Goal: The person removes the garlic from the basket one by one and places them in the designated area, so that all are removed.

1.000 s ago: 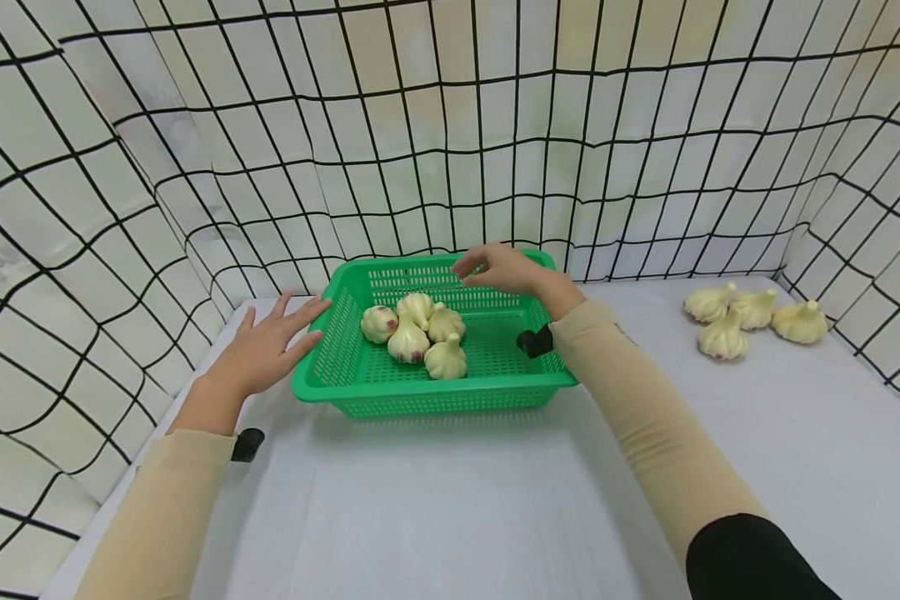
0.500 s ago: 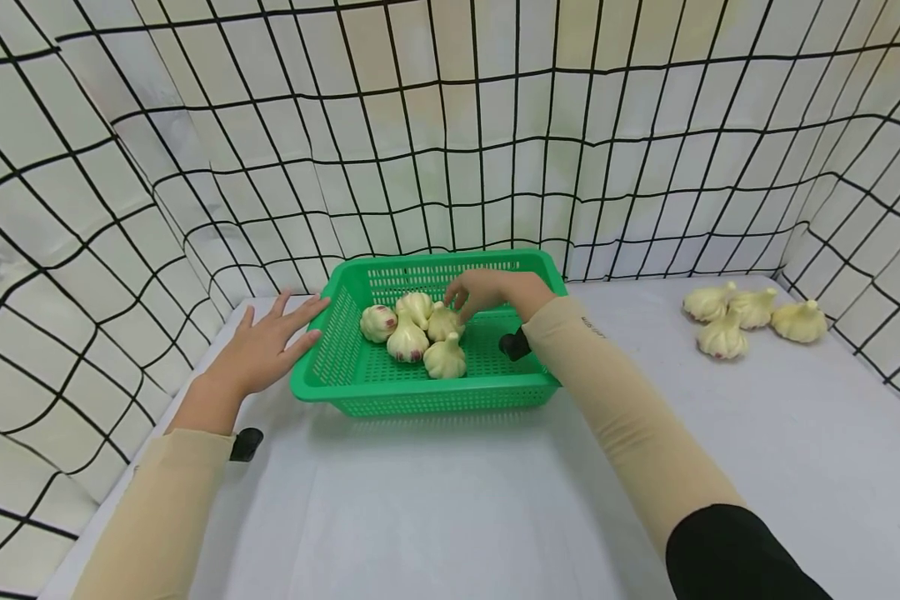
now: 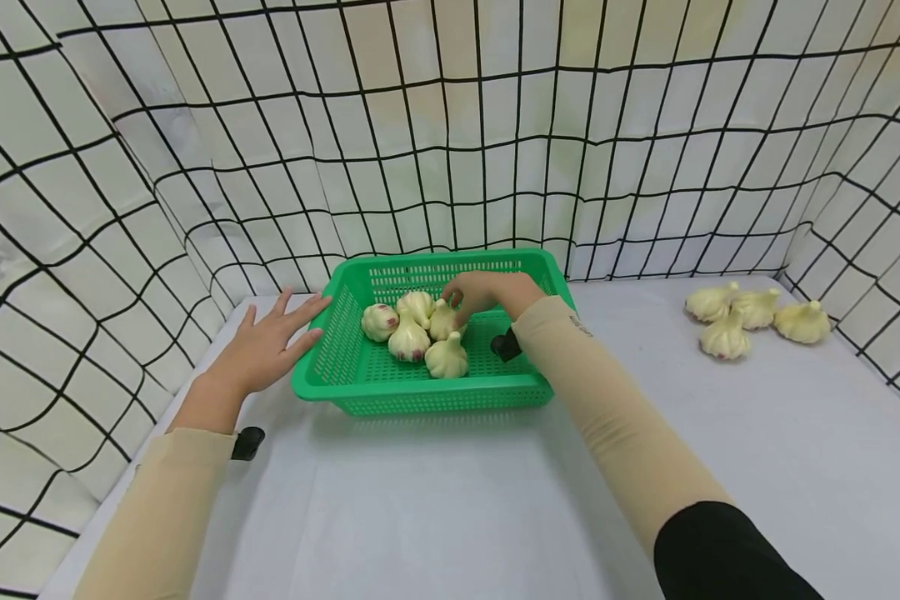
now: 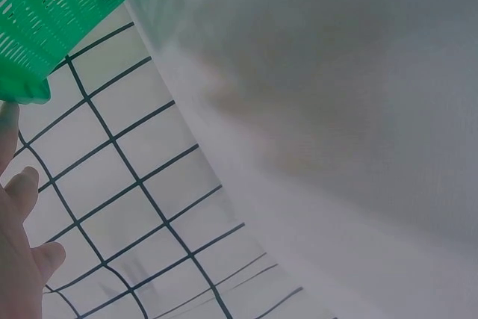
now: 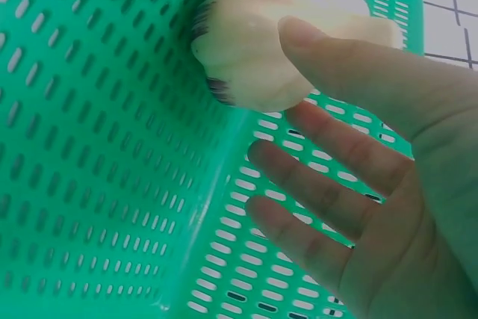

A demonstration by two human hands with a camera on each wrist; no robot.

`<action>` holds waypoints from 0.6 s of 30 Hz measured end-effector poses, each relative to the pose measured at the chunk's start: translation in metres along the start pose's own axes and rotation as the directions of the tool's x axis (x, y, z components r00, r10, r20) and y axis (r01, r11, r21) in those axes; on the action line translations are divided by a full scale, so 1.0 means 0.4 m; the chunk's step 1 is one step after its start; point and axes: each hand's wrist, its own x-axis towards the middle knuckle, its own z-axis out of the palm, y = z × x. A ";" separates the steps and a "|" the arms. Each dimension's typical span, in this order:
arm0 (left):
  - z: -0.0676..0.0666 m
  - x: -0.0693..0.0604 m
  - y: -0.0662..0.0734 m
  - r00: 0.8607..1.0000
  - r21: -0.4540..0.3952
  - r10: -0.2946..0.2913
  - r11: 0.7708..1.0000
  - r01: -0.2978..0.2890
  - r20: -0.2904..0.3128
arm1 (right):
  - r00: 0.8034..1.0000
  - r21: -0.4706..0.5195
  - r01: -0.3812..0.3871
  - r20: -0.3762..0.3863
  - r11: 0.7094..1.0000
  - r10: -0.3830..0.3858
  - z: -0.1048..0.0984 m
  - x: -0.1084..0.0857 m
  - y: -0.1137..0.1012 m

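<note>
Inside a green plastic basket [image 3: 435, 388] on a white-covered table [image 3: 420, 508], five pale garlic bulbs [image 3: 408, 342] sit clustered left of centre, some streaked with purple. A person's right hand [image 3: 491, 293] reaches in from the right to the rear-right bulb [image 3: 442, 319] of that cluster, which stands close against its neighbours. In the right wrist view, what looks like the thumb lies over a bulb's pale side, while the other fingers [image 5: 314, 184] curve loosely and stand parted, the uppermost meeting the bulb's lower edge; whether they have a firm hold, I cannot tell. To grip well, thumb and fingertips should probably settle on opposite sides of the round body, below the slim neck, pressing evenly; drawing straight up would likely disturb the neighbouring bulbs least. The left hand [image 3: 262, 346] has its fingers spread and nearly straight, its fingertips resting at the basket's left rim and grasping nothing; light, steady contact there should help keep the basket from sliding. Well apart, toward the table's far right, four more bulbs [image 3: 754, 309] lie grouped near black netting [image 3: 441, 81].
</note>
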 end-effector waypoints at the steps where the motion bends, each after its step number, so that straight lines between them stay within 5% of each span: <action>1: 0.001 0.001 -0.001 1.000 0.001 0.001 1.000 -0.001 -0.002 | 1.000 -0.002 -0.002 0.000 1.000 0.002 0.001 0.001 0.001; 18: 0.001 0.001 -0.001 1.000 -0.003 0.006 1.000 -0.006 -0.004 | 0.999 -0.081 -0.047 0.009 0.996 0.048 0.023 0.029 -0.007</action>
